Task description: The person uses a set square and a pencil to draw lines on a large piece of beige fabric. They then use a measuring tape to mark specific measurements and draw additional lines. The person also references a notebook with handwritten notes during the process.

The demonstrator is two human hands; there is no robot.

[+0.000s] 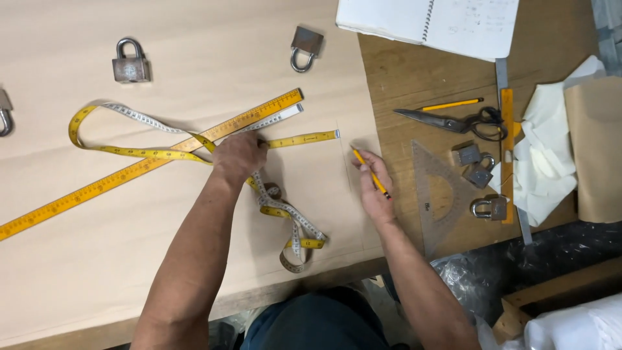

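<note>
My left hand (238,157) presses a yellow tape measure (133,151) flat on a big sheet of tan paper (194,39). The tape's metal end reaches right to the paper's edge, and its slack loops to the left and coils below the hand. My right hand (374,183) holds a yellow pencil (369,171), tip pointing up-left near the tape's end and a thin pencil line. A long yellow ruler (97,184) lies diagonally under the tape.
Two padlocks (131,62) (305,47) weigh down the paper at the top. On the wooden table right: an open spiral notebook (440,19), black scissors (453,121), another pencil (451,104), a clear set square (435,194), several padlocks (478,170), white cloth (547,155).
</note>
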